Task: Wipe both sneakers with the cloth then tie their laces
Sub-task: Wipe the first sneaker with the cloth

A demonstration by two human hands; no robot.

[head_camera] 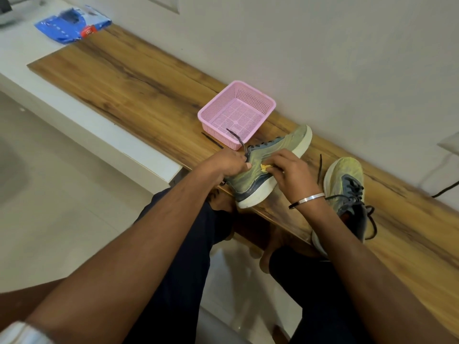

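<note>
A green sneaker with a white sole lies tilted on its side on the wooden bench. My left hand grips it at the collar, near the loose dark laces. My right hand holds a small yellow cloth bunched in its fingers and presses it against the sneaker's side; most of the cloth is hidden. The second green sneaker stands upright to the right, its dark laces untied and trailing over the bench.
A pink plastic basket sits just behind the held sneaker. A wall runs along the bench's far edge. A blue packet lies on the white counter at the far left. My knees are under the bench's near edge.
</note>
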